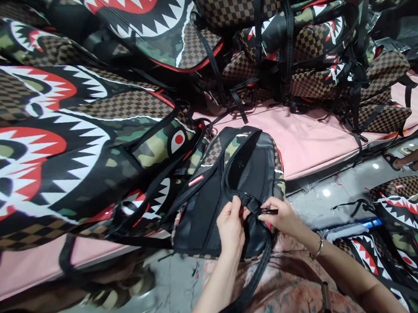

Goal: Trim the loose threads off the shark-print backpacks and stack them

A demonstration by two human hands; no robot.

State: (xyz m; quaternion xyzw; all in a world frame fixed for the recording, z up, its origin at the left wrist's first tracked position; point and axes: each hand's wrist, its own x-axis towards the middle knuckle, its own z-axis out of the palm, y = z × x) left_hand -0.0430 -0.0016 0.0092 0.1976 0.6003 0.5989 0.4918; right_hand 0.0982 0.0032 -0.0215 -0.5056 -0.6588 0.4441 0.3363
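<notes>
A black backpack (213, 209) with camouflage and checkered trim lies in front of me, its padded back panel facing up. My left hand (231, 222) is closed in a pinch on the lower part of its black shoulder strap (228, 174), beside a dark strap buckle (249, 202). Just right of the buckle, my right hand (279, 214) is closed on the strap webbing. A slim dark piece sticks out between its fingers; I cannot make out what it is. A loose black webbing strap (256, 275) hangs down between my forearms.
Shark-mouth backpacks (67, 153) are heaped at left, and several checkered ones (315, 78) stand at the back right. A pink table (287, 136) runs beneath them. More bags (409, 222) sit low at right, above the grey floor (314, 206). Another person's feet (393, 161) show at right.
</notes>
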